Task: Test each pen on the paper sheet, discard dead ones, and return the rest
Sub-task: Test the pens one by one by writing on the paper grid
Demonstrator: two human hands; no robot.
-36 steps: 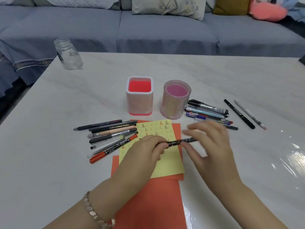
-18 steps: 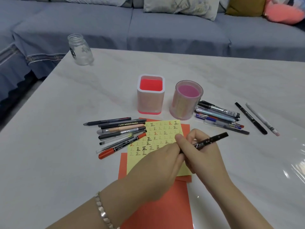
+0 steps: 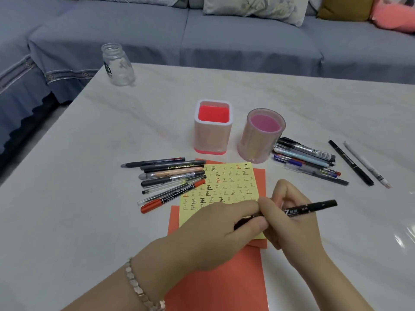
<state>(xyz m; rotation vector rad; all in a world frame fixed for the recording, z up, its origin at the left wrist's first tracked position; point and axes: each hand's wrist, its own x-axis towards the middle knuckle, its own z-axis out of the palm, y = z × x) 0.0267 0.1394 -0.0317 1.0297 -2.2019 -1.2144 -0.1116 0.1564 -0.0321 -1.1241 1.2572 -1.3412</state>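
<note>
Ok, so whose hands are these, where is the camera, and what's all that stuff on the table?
There is no machine here, just a person. The camera sits on their head and looks down, so you see their own two hands as they see them. The right hand grips a black pen, and the left hand pinches its near end. Under the hands lies a yellow sheet covered with small test marks, on top of orange paper. On the white table stand a square holder and a round holder; both look empty. One pile of pens lies left of the sheet, and a second pile lies right of the round holder. A glass jar stands at the far corner.
</note>
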